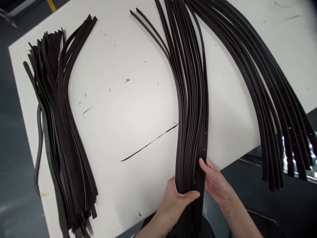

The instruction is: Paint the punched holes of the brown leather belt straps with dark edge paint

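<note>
My left hand [177, 198] and my right hand [214, 181] grip a thick bundle of long, dark leather belt strips [192, 115] from either side, near the table's front edge. My left thumb lies across the front of the bundle, and my right fingers press on its right edge. Rows of punched holes show along the strips near my hands. The bundle's upper part curves away across the table, and its lower end hangs below the edge, partly hidden behind my hands.
A loose pile of similar strips [61, 122] lies on the white table [123, 99] to the left. Another fan of strips [257, 79] spreads to the right and overhangs the front edge. A thin black leather sliver [148, 142] and small scraps lie on the table. The floor is dark grey.
</note>
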Motion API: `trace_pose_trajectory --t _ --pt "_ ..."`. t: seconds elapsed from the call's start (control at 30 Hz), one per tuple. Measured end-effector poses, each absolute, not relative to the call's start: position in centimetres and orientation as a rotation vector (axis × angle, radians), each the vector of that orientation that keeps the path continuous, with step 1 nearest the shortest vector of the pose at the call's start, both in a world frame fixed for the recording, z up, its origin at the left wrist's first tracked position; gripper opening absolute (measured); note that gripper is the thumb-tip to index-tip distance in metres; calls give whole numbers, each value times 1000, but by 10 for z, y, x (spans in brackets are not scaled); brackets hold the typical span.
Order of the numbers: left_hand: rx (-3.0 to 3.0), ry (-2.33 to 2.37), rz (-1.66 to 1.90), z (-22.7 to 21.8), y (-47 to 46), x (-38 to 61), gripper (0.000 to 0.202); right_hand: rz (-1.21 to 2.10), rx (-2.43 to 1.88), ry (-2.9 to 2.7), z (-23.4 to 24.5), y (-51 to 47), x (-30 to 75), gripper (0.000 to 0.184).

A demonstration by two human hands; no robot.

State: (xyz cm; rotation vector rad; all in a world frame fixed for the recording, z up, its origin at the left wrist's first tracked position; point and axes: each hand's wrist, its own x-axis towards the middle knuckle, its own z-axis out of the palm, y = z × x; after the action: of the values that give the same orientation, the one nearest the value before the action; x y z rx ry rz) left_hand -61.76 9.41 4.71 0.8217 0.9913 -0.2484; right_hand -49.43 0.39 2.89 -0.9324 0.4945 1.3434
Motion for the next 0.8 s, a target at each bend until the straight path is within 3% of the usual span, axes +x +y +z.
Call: trace_pose_trajectory --t 0.43,0.8 --pt "874 1040 -243 42 93 -623 41 1353 -1039 254 25 4 -474 35" --pt "1117 1114 -206 19 80 -640 39 1434 -1010 307 16 -4 -474 42"
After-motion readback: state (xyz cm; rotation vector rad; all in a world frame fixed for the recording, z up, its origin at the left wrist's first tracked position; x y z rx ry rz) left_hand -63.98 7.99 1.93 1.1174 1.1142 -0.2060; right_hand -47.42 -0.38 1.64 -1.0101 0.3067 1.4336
